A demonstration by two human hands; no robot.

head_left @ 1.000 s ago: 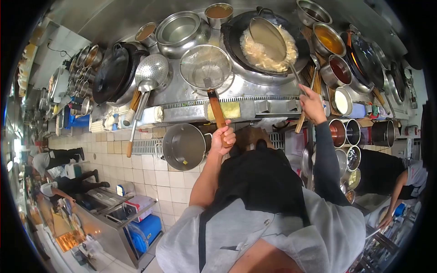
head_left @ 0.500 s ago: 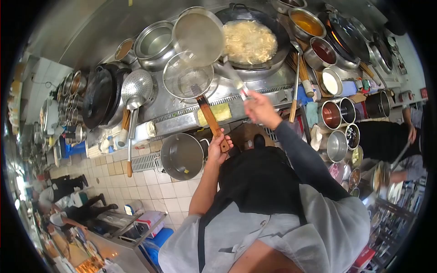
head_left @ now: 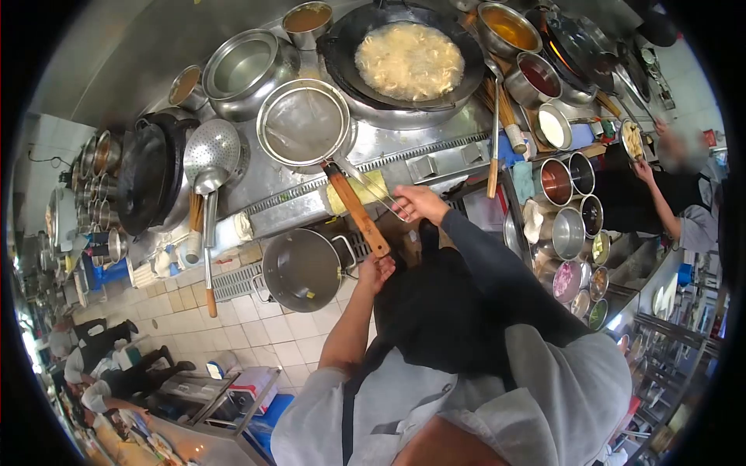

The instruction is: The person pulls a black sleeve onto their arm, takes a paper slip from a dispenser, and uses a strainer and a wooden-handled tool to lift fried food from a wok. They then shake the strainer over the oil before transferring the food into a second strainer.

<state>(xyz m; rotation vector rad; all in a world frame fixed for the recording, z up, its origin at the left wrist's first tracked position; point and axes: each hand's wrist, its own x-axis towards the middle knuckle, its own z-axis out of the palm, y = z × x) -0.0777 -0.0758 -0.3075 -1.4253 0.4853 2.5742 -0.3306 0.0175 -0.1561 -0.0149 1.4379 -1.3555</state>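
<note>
My right hand (head_left: 420, 204) is closed round the end of the thin metal handle of a round mesh strainer (head_left: 305, 120). This strainer rests inside a second strainer, whose flat wooden handle (head_left: 356, 208) slants down toward me over the counter edge. My left hand (head_left: 378, 272) is just below the end of that wooden handle, fingers loosely curled and apart, not wrapped round it. Beyond the strainers, pale pieces of food (head_left: 412, 62) bubble in oil in a black wok (head_left: 342, 58).
Left of the strainers are a steel pot (head_left: 241, 66), a perforated ladle (head_left: 211, 151) and another wok (head_left: 148, 179). A large pot (head_left: 299, 272) stands low by my left arm. Sauce pans (head_left: 536, 78) and a ladle (head_left: 495, 132) lie right. A co-worker (head_left: 660, 194) holds a dish at far right.
The mesh strainer, earlier raised and blurred above the other one, has come down into it. My right hand moved down and left; my left hand slid off the wooden handle's end.
</note>
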